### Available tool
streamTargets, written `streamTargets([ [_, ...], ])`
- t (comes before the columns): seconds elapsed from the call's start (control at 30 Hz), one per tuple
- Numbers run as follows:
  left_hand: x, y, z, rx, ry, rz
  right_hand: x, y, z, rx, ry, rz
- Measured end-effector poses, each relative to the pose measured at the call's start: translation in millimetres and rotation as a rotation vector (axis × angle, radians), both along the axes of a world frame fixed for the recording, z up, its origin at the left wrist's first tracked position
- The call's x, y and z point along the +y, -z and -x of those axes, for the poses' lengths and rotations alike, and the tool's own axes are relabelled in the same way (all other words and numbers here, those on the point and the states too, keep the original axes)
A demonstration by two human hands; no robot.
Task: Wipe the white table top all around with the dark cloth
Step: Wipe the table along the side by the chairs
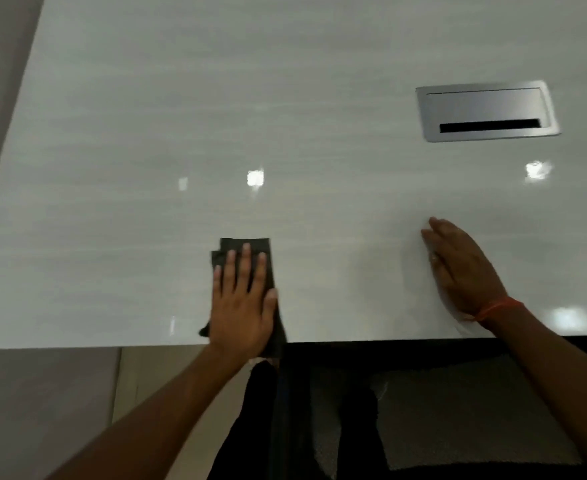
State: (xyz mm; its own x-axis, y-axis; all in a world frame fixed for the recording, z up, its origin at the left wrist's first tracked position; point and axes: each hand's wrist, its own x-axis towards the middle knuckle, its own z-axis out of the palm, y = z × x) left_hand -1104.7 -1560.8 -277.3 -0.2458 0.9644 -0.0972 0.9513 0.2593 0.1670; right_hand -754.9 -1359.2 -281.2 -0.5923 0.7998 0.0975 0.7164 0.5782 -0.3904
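Flat on the dark cloth [247, 251] lies the left hand [240, 303], fingers straight, near the white table top's [216, 116] near edge. Right hand [461, 268] rests flat, holding nothing, near a silver cable hatch [486, 110] farther off.

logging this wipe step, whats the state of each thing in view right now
dark cloth: folded, lying flat near the table's near edge, its near end overhanging that edge
left hand: fingers straight, pressing flat on the cloth
right hand: fingers straight, resting on the bare table, holding nothing
white table top: glossy, with light reflections
metal cable hatch: set in the table, lid down, dark slot showing
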Motion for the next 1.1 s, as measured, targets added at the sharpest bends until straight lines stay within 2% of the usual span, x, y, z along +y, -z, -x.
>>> streamTargets([
  [0.1, 30, 1, -35, 0.018, -0.131, 0.007, 9, 11, -22, -0.075, -0.017, -0.121],
  [0.17, 71, 8, -96, 0.002, -0.036, -0.034, 8, 17, -25, 0.010, 0.021, -0.123],
  [0.23, 109, 12, -173, -0.048, 0.087, -0.085, 9, 21, -31, 0.191, 0.168, -0.089],
  [0.33, 122, 1, -271, -0.125, 0.202, -0.056, 20, 17, -42, 0.586, 0.530, 0.043],
  [0.43, 95, -2, -270, -0.118, 0.234, -0.041, 23, 9, -46, 0.729, 0.625, 0.200],
  [0.5, 69, 3, -222, -0.048, 0.177, -0.004, 20, 5, -46, 0.746, 0.602, 0.225],
  [0.6, 35, 1, -135, 0.039, -0.030, 0.052, 20, 4, -44, 0.758, 0.576, 0.225],
  [0.7, 33, -4, -121, 0.041, -0.170, 0.052, 19, 6, -41, 0.715, 0.552, 0.241],
  [0.9, 135, 9, -244, -0.046, 0.024, -0.057, 26, 5, -45, 0.618, 0.482, 0.293],
  [1.0, 184, 3, -326, -0.143, 0.067, -0.080, 45, -5, -84, 0.519, 0.368, 0.181],
  [1.1, 180, 1, -372, -0.177, 0.183, -0.028, 73, -18, -152, 0.417, 0.384, 0.067],
])
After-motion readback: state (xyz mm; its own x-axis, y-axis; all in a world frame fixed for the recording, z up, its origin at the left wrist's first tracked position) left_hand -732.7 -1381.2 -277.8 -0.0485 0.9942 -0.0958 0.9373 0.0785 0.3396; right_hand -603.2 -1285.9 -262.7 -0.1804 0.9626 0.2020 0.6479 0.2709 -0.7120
